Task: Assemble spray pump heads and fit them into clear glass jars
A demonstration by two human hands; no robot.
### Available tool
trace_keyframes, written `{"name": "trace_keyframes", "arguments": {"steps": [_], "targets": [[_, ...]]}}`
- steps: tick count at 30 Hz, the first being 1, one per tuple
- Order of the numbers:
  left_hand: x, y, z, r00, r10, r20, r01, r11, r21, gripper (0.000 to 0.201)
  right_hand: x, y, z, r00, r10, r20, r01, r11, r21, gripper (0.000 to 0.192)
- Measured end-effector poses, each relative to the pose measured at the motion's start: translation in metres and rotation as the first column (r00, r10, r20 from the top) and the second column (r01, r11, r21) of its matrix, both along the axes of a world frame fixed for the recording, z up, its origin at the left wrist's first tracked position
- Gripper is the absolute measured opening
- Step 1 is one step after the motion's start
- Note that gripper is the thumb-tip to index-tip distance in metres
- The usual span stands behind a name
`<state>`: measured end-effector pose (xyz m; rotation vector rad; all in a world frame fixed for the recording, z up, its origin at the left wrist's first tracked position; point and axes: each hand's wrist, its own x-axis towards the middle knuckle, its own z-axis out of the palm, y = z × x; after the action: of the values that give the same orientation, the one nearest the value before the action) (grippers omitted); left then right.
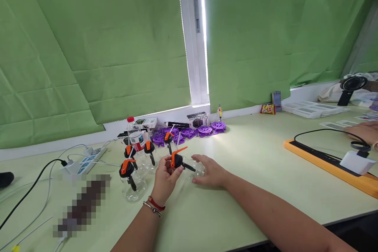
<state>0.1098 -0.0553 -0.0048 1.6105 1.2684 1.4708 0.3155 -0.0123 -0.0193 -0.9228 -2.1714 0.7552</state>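
Observation:
My left hand (pixel 165 176) pinches the orange and black cap (pixel 177 160) of a clear container; a black handle sticks out from the cap and an orange lever points up to the right. My right hand (pixel 210 171) curves around the clear round body (pixel 198 169), which lies tilted toward the right. How firmly the cap sits on the body is hard to see. Left of my hands stand several similar clear containers with orange and black caps, the nearest one (pixel 134 191) upright on the table.
A water bottle (pixel 136 136) with a red cap stands behind the containers. Purple plastic parts (pixel 204 130) and small boxes (pixel 197 119) line the window side. Cables and a power strip (pixel 92 161) lie left; an orange power strip (pixel 325 165) and another person's hand (pixel 364 130) are right.

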Motion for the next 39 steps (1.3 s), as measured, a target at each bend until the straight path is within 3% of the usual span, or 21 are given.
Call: {"name": "trace_keyframes", "arguments": {"steps": [7, 12, 19, 25, 28, 32, 39], "targets": [[0.005, -0.002, -0.009, 0.976, -0.127, -0.180, 0.126, 0.992, -0.020, 0.060, 0.009, 0.027, -0.019, 0.991, -0.112, -0.075, 0.106, 0.991, -0.078, 0.075], [-0.002, 0.004, -0.011, 0.971, 0.012, -0.240, -0.025, 0.998, -0.050, 0.053, 0.013, 0.034, -0.023, 0.987, -0.162, -0.012, 0.159, 0.976, -0.150, 0.068], [-0.021, 0.024, -0.025, 0.947, 0.230, -0.223, -0.254, 0.963, -0.087, 0.052, 0.010, 0.037, -0.024, 0.961, -0.222, 0.163, 0.229, 0.973, -0.023, 0.068], [-0.025, 0.028, -0.027, 0.958, 0.222, -0.183, -0.246, 0.961, -0.125, 0.047, 0.009, 0.044, -0.031, 0.931, -0.351, 0.097, 0.353, 0.935, -0.005, 0.058], [-0.024, 0.028, -0.027, 0.957, 0.219, -0.192, -0.252, 0.954, -0.163, 0.050, 0.008, 0.041, -0.030, 0.911, -0.402, 0.093, 0.402, 0.916, 0.020, 0.039], [-0.025, 0.030, -0.030, 0.960, 0.194, -0.201, -0.238, 0.944, -0.228, 0.058, 0.007, 0.032, -0.026, 0.902, -0.400, 0.161, 0.389, 0.916, 0.096, 0.014], [-0.027, 0.031, -0.032, 0.966, 0.171, -0.196, -0.211, 0.956, -0.204, 0.049, 0.005, 0.027, -0.020, 0.905, -0.279, 0.321, 0.232, 0.956, 0.178, 0.034]]}}
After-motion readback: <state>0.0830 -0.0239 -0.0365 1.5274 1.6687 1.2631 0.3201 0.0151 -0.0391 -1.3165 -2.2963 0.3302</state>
